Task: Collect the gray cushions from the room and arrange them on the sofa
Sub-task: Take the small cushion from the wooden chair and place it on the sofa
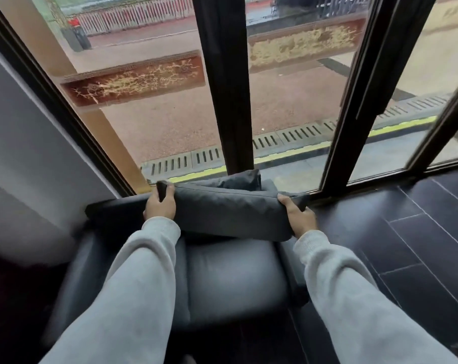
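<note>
I have both hands on a gray cushion (230,214), held flat and lengthways over the back of the dark sofa (233,279), just in front of the window (170,122). My left hand (160,206) is wrapped tight around the cushion's left end, fingers curled over the top edge. My right hand (298,216) clamps the right end, thumb on top and fingers hidden underneath. A second dark cushion (242,179) stands behind it, against the black window post (227,82). Both gray sleeves (133,285) reach forward over the seat. Dark floor tiles (419,245) lie to the right.
</note>
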{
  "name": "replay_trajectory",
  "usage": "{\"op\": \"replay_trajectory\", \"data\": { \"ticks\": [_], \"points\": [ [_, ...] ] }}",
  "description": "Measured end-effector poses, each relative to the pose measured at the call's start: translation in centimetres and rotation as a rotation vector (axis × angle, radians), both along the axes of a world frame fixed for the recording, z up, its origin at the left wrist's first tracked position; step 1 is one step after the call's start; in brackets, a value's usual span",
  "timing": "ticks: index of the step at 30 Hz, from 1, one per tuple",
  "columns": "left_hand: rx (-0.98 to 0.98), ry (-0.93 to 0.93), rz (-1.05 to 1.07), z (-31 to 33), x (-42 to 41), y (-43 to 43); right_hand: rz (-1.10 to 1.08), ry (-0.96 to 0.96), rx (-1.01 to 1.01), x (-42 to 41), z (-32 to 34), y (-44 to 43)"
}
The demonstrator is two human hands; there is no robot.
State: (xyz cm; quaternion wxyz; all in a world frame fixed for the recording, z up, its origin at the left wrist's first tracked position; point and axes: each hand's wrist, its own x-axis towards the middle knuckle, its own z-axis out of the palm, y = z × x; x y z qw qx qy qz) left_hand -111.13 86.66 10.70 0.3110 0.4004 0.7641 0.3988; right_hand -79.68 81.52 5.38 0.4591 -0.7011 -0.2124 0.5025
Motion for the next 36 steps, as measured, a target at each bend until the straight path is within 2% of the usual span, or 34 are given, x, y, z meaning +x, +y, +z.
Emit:
{"op": "replay_trajectory", "data": {
  "ticks": [5, 11, 17, 21, 27, 36],
  "points": [
    [-0.124, 0.043, -0.213, -5.3, 1.5, 8.5, -0.216, 0.088, -0.119, -0.7, -5.2, 0.7],
    [-0.251, 0.097, -0.592, -14.3, 6.2, 19.0, -0.659, 0.210, -0.226, -3.4, -13.4, 1.2],
    [-0.380, 0.013, -0.900, -24.3, 10.0, 23.5, -0.955, 0.334, -0.220, -6.9, -22.4, 0.3],
    [-0.441, -0.076, -1.018, -32.4, 11.7, 25.2, -1.049, 0.330, -0.182, -7.6, -28.4, 0.6],
    [-0.456, -0.125, -1.075, -42.2, 13.0, 27.7, -1.122, 0.341, -0.150, -7.8, -37.2, 2.3],
    [-0.401, -0.102, -1.212, -50.1, 16.3, 29.1, -1.247, 0.296, -0.149, -7.6, -45.5, 3.0]
  ]
}}
